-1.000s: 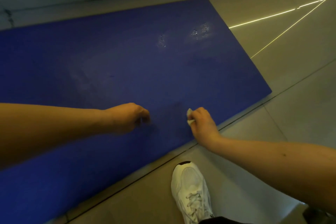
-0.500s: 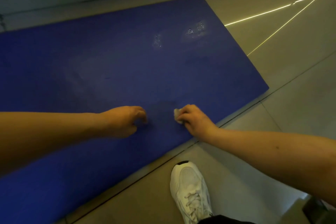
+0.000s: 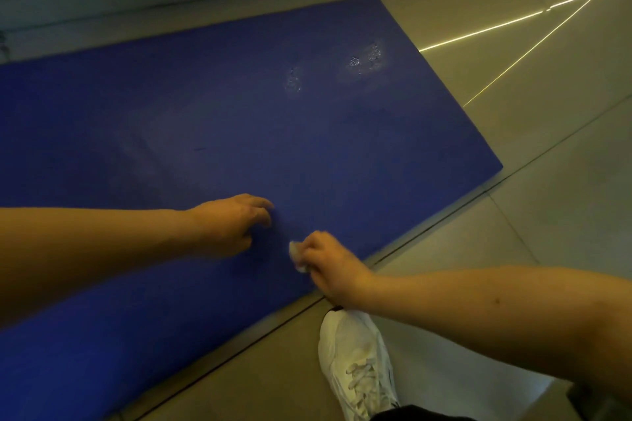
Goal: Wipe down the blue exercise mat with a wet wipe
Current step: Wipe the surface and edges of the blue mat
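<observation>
**Both hands low on the mat, wipe in the right**

The blue exercise mat (image 3: 205, 130) lies flat on the tiled floor (image 3: 547, 198) and fills the view from 9 o'clock through the centre. Its far corner points to 1 o'clock and its near right corner to 3 o'clock.

A bare forearm enters from 9 o'clock and ends in the left hand (image 3: 225, 225), just below the centre. Its fingers are loosely bent and slightly spread. The tips rest on the mat's surface and the hand holds nothing.

Just beside it, at its 4 o'clock, is the wet wipe (image 3: 295, 255), a small white wad lying on the mat near the mat's near edge. The right hand (image 3: 330, 265) grips it, fingers curled over it so that only the wad's left end shows. The hand's outline is slightly blurred. Its forearm runs off toward 4 o'clock, crossing the mat's edge and the floor.

Below the right wrist, at 6 o'clock, a white laced shoe (image 3: 355, 359) stands on the floor just beside the mat's near edge.

Toward 1 o'clock on the mat, two pale scuffed patches (image 3: 362, 61) sit near each other. Beyond the far corner, thin bright light lines (image 3: 496, 26) run across the floor and meet in a point at 2 o'clock.
</observation>
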Demonstrator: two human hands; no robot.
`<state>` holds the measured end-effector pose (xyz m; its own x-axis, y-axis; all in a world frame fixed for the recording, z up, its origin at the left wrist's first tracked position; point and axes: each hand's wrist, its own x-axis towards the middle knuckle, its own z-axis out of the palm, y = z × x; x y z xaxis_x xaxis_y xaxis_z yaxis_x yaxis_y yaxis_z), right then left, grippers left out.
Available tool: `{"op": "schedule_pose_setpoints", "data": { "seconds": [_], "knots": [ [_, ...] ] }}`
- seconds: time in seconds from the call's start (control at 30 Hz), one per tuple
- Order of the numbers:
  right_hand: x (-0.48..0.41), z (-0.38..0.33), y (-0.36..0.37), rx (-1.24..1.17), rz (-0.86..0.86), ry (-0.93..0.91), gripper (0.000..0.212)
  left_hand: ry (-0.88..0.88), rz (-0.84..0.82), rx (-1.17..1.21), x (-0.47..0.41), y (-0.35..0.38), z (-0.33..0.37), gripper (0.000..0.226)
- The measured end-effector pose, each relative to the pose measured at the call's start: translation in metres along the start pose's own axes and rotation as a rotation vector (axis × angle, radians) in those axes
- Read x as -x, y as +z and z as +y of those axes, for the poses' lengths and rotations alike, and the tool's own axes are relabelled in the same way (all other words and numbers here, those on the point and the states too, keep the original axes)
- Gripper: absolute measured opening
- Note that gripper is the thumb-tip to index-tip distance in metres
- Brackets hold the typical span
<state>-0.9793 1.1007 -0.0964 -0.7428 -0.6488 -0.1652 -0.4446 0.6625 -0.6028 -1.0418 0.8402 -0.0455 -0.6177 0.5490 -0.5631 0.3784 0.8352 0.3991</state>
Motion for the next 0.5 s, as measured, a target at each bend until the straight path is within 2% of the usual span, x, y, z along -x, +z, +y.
{"op": "schedule_pose_setpoints", "data": {
  "seconds": [0.07, 0.13, 0.2, 0.27, 0.4, 0.5],
  "knots": [
    [-0.005, -0.004, -0.003, 0.035, -0.105, -0.158, 0.026, -0.013, 0.005, -0.015, 0.002, 0.002, -0.003, 0.051],
    [-0.014, 0.011, -0.016, 0.068, -0.125, -0.212, 0.024, -0.028, 0.016, -0.017, 0.005, 0.004, -0.007, 0.052],
    [-0.025, 0.037, -0.035, 0.057, -0.061, -0.103, 0.021, -0.04, 0.019, -0.017, 0.009, 0.005, -0.01, 0.052],
    [-0.035, 0.067, -0.059, 0.128, 0.036, 0.11, 0.024, -0.047, 0.013, -0.014, 0.013, 0.005, -0.014, 0.053],
    [-0.048, 0.106, -0.088, 0.194, 0.297, 0.447, 0.014, -0.061, 0.005, -0.028, 0.018, 0.004, -0.018, 0.055],
    [-0.064, 0.08, -0.073, 0.157, 0.407, 0.483, 0.023, -0.063, -0.005, -0.031, 0.019, 0.002, -0.019, 0.054]
  ]
}}
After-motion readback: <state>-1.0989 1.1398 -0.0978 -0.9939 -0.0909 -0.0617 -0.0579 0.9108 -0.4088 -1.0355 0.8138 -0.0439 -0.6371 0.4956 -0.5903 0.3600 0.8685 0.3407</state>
